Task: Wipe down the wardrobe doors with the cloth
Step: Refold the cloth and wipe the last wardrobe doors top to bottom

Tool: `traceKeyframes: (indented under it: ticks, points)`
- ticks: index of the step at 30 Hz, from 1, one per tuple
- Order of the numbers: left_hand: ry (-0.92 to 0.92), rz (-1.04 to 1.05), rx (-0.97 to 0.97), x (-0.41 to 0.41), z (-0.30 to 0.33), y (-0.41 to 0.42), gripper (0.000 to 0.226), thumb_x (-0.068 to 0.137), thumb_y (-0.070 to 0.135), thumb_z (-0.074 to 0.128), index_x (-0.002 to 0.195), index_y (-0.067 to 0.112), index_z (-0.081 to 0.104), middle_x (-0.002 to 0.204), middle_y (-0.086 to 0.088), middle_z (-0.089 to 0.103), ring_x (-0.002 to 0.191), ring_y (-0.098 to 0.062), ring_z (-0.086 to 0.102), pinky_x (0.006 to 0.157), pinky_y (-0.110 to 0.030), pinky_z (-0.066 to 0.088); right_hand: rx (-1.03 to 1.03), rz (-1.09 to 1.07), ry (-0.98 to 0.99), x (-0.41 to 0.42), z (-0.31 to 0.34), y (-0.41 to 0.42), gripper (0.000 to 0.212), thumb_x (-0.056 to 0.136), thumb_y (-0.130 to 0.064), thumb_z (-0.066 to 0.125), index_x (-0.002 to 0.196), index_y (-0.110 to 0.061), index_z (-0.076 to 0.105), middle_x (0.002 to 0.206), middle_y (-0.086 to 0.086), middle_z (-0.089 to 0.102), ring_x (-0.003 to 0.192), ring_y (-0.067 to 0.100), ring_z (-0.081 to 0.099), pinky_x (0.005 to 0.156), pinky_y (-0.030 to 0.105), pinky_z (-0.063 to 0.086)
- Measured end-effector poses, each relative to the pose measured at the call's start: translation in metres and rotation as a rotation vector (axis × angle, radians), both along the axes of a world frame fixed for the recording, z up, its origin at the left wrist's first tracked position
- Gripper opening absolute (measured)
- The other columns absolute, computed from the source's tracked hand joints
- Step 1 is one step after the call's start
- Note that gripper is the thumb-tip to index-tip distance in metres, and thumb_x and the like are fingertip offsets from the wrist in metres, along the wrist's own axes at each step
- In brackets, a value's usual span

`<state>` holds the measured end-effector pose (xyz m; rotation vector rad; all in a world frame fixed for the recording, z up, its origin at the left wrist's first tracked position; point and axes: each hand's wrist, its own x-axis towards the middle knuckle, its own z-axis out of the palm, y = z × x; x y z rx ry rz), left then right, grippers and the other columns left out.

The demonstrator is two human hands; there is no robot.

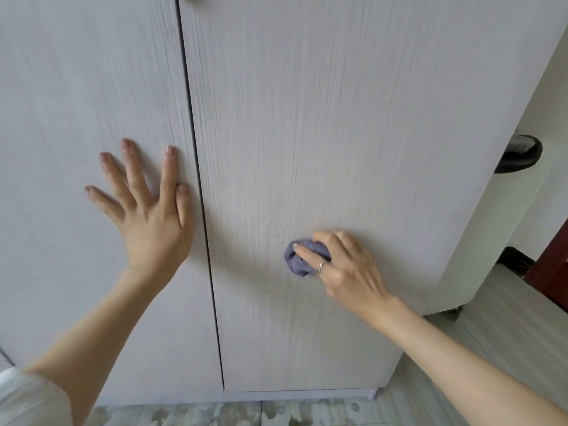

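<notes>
Two hands on the doors — your left hand (147, 207) lies flat with fingers spread on the left door (76, 103), your right hand (341, 265) grips the cloth (296, 261) against the right door (322, 118).

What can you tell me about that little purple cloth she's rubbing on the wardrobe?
The small bluish-purple fabric cloth is bunched into a crumpled wad with soft folds, not spread flat. It is pressed against the right-hand pale wood-grain wardrobe door, in its lower half, to the right of the dark gap between the doors. The right hand, wearing a ring, grips it from the right, a finger lying across its top; part of it is hidden under the fingers.
</notes>
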<state>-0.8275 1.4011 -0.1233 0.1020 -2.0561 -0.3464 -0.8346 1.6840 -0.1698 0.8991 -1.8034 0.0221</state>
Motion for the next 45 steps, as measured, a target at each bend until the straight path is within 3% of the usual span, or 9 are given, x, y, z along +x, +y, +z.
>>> traceKeyframes:
  ticks: [6, 12, 20, 23, 26, 31, 35, 42, 45]
  points:
    - [-0.030, 0.006, -0.034, 0.008, 0.000, -0.005, 0.051, 0.101, 0.036, 0.023, 0.150, 0.037, 0.011, 0.159, -0.015, -0.007, 0.144, -0.041, -0.009, 0.109, -0.067, -0.003, -0.640, 0.009, 0.064, -0.013, 0.057, -0.011, 0.036, 0.086, -0.009, 0.062, 0.122, -0.006, 0.061, 0.110, 0.006, 0.038, 0.095, 0.027, 0.042, 0.078, 0.030, 0.037]
    - [-0.011, 0.033, -0.083, 0.003, -0.002, -0.007, 0.052, 0.100, 0.036, 0.020, 0.151, 0.035, 0.010, 0.158, -0.018, -0.005, 0.143, -0.043, -0.008, 0.108, -0.070, -0.003, 0.093, 0.085, 0.169, -0.009, -0.024, -0.044, 0.029, 0.095, -0.005, 0.044, 0.118, -0.007, 0.062, 0.110, 0.011, 0.044, 0.087, 0.028, 0.047, 0.069, 0.037, 0.042]
    - [0.062, 0.025, -0.144, -0.004, -0.011, -0.013, 0.050, 0.102, 0.038, 0.016, 0.151, 0.031, 0.013, 0.156, -0.024, 0.002, 0.141, -0.049, -0.001, 0.106, -0.072, -0.002, -0.556, 0.070, 0.127, -0.015, 0.059, -0.059, 0.035, 0.084, -0.005, 0.065, 0.116, -0.011, 0.053, 0.107, 0.005, 0.041, 0.089, 0.026, 0.045, 0.078, 0.036, 0.037]
    - [0.082, 0.022, -0.151, -0.006, -0.012, -0.015, 0.050, 0.102, 0.039, 0.015, 0.151, 0.029, 0.016, 0.155, -0.026, 0.006, 0.140, -0.051, 0.002, 0.104, -0.072, -0.001, -0.218, 0.131, 0.116, -0.012, 0.011, -0.082, 0.022, 0.094, -0.012, 0.054, 0.114, -0.011, 0.061, 0.106, 0.007, 0.049, 0.086, 0.028, 0.049, 0.072, 0.037, 0.038]
    - [0.102, 0.015, -0.171, -0.008, -0.014, -0.018, 0.049, 0.103, 0.038, 0.016, 0.150, 0.027, 0.021, 0.154, -0.028, 0.010, 0.140, -0.052, 0.006, 0.104, -0.073, 0.001, 0.214, 0.122, 0.127, -0.003, -0.029, -0.087, 0.040, 0.102, -0.012, 0.032, 0.100, -0.014, 0.072, 0.096, 0.007, 0.064, 0.076, 0.025, 0.056, 0.066, 0.035, 0.034]
    - [0.121, 0.013, -0.185, -0.007, -0.016, -0.019, 0.047, 0.103, 0.038, 0.018, 0.149, 0.029, 0.023, 0.154, -0.027, 0.013, 0.139, -0.052, 0.008, 0.104, -0.074, 0.005, -0.138, 0.106, 0.152, -0.010, 0.036, -0.102, 0.028, 0.090, -0.013, 0.055, 0.115, -0.011, 0.068, 0.106, 0.007, 0.048, 0.086, 0.027, 0.044, 0.068, 0.037, 0.029]
    - [0.128, 0.018, -0.188, -0.008, -0.025, -0.020, 0.046, 0.103, 0.036, 0.018, 0.148, 0.029, 0.023, 0.153, -0.027, 0.016, 0.139, -0.051, 0.011, 0.105, -0.074, 0.006, -0.467, 0.065, 0.169, -0.015, 0.061, -0.131, 0.029, 0.081, -0.011, 0.070, 0.109, -0.011, 0.070, 0.100, 0.010, 0.054, 0.084, 0.027, 0.045, 0.067, 0.036, 0.029]
    - [0.111, 0.001, -0.247, -0.006, -0.067, -0.031, 0.046, 0.104, 0.036, 0.022, 0.150, 0.032, 0.019, 0.154, -0.023, 0.015, 0.139, -0.049, 0.008, 0.104, -0.074, 0.006, 0.268, 0.122, 0.076, -0.001, -0.085, -0.110, 0.023, 0.097, -0.020, 0.048, 0.101, -0.016, 0.070, 0.094, 0.004, 0.063, 0.075, 0.022, 0.051, 0.065, 0.034, 0.032]
    - [0.118, 0.004, -0.206, -0.007, -0.078, -0.025, 0.046, 0.104, 0.033, 0.021, 0.150, 0.031, 0.019, 0.152, -0.026, 0.018, 0.137, -0.052, 0.011, 0.102, -0.076, 0.008, 0.211, 0.118, 0.090, -0.001, -0.070, -0.106, 0.032, 0.099, -0.015, 0.040, 0.102, -0.017, 0.072, 0.101, 0.005, 0.054, 0.078, 0.022, 0.047, 0.067, 0.035, 0.032]
